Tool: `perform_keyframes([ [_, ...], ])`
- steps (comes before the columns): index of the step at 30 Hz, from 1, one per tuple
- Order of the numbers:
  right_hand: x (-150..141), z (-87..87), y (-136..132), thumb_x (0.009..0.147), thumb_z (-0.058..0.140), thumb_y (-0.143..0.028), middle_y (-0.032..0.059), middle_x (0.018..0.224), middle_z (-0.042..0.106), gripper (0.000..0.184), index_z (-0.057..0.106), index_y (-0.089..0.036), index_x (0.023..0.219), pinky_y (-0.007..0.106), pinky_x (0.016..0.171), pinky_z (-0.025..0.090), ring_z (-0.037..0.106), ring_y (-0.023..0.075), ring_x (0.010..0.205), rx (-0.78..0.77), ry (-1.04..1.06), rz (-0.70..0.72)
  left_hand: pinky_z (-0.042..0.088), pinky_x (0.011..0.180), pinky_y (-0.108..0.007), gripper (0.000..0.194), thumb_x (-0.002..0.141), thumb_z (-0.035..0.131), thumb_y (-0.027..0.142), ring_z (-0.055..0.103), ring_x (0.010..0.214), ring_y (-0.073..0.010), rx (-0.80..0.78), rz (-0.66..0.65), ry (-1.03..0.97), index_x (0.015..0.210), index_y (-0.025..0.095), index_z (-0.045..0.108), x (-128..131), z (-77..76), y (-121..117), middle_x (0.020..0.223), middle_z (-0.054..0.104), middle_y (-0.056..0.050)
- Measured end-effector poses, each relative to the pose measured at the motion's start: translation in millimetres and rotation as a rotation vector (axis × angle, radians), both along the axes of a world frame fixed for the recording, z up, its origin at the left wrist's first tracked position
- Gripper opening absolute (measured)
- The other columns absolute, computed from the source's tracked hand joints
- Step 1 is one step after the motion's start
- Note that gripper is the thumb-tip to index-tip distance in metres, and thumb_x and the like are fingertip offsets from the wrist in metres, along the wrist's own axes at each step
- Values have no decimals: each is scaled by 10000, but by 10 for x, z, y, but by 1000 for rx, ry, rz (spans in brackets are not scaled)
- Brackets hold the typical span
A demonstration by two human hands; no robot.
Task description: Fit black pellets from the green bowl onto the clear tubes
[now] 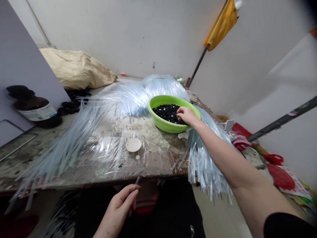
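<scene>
My right hand (186, 114) reaches into a green bowl (158, 121) filled with small black pieces (167, 112), its fingers curled down among them; I cannot make out what they pinch. Below the table's front edge, my left hand (121, 203) is closed on a short clear plastic tube (136, 181) that sticks up from the fingers. Long clear tubes (74, 138) lie in fanned heaps across the table, and another bundle (205, 162) hangs over the edge under my right forearm.
A small beige dish (133, 144) sits mid-table on the worn, plastic-covered top (153, 158). A brown glass bottle (34, 110) stands at the left, a tan sack (76, 69) at the back. Red items (277, 172) lie at the right, near a leaning pole with yellow cloth (221, 24).
</scene>
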State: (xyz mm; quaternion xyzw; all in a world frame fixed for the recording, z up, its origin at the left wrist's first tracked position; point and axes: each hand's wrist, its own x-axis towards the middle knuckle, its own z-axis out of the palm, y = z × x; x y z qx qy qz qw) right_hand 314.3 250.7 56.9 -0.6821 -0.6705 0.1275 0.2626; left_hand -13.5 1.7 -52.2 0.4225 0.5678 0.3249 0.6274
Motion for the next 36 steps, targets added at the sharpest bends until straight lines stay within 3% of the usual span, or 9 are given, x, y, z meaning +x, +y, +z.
perform_keyframes([
  [3,-47,52,-81,822,563,-114,1,851,721,139,630,-179,925,225,686,534,716,122,709,75,111,8,271,416,-222,619,621,710,694,414,428,-105,-6,22,-16,924,154,700,-3,16,10,481,527,28],
  [6,-176,117,-291,821,578,-163,-8,809,704,129,605,-193,943,228,622,538,711,135,701,130,263,52,249,410,-212,561,646,717,650,401,424,-96,-4,73,-16,925,164,700,1,52,9,491,536,27],
  [10,-485,141,-810,798,642,-203,-24,681,670,36,621,-190,824,247,639,535,680,139,653,147,464,278,259,441,-184,412,703,721,550,411,468,-82,-12,166,-51,865,173,681,14,166,33,544,546,26],
  [14,-815,45,-1347,845,612,-193,18,810,714,94,700,-182,877,271,688,543,675,142,709,74,450,445,254,448,-160,338,709,749,474,412,489,-68,-34,165,-177,781,169,623,30,281,114,566,528,37],
  [18,-1039,-101,-1685,843,619,-167,23,843,712,98,706,-192,881,274,723,534,664,150,773,19,485,542,238,433,-164,279,739,746,403,384,484,-62,11,163,-267,776,163,607,94,374,181,570,512,41],
  [25,-1208,-309,-1954,841,617,-164,-37,695,644,76,625,-203,776,229,632,502,628,119,647,-154,630,506,237,432,-168,243,783,733,368,366,485,-59,36,112,-380,785,153,620,222,462,214,563,490,45],
  [36,-1306,-535,-2092,874,639,-165,-6,789,682,63,650,-207,828,248,725,497,647,133,757,41,505,559,201,426,-178,253,811,712,358,347,464,-51,1,48,-461,720,144,614,257,417,175,535,479,45],
])
